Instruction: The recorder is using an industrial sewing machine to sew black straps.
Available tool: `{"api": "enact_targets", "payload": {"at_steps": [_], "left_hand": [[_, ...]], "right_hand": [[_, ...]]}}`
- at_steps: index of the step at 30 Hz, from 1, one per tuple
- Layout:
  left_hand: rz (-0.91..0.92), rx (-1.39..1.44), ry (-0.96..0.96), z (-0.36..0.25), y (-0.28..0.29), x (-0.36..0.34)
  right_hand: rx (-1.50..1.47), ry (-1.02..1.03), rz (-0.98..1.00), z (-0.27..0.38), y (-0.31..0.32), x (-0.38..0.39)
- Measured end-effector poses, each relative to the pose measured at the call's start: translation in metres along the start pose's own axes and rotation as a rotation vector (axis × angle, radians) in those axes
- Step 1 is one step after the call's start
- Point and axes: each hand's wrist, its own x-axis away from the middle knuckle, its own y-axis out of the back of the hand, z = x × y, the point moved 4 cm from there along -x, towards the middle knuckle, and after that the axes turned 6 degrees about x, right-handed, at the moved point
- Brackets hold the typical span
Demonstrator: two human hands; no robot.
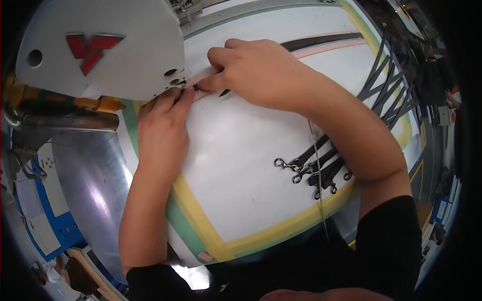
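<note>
At the white sewing machine head (128, 30), a dark strap piece (197, 88) lies beside the needle area on a pink strip (204, 94). My left hand (163, 123) presses on it with bent fingers held together, their tips partly under the machine. My right hand (256, 75) is curled just right of that, thumb and fingertips on the same strap piece. A long black strap (321, 39) on pink material runs rightward behind my right hand. Several black straps with metal snap hooks (283, 163) lie under and beside my right forearm, crossed by a pale cord (319, 173).
The white work board (236, 150) is edged with yellow and green tape. A polished metal surface (95, 185) and a blue control box (65, 231) are at left. More straps (381, 75) fan over the board's right edge. Other people (55, 271) are partly visible at the edges.
</note>
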Motion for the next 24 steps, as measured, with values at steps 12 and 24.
{"api": "enact_targets", "payload": {"at_steps": [12,24], "left_hand": [[0.009,-0.020,-0.044,-0.012,0.001,0.008],[0.087,-0.077,0.040,-0.014,0.003,0.009]], "right_hand": [[-0.137,-0.414,0.132,-0.014,0.003,-0.039],[0.006,-0.526,0.284,-0.102,0.018,0.019]]}}
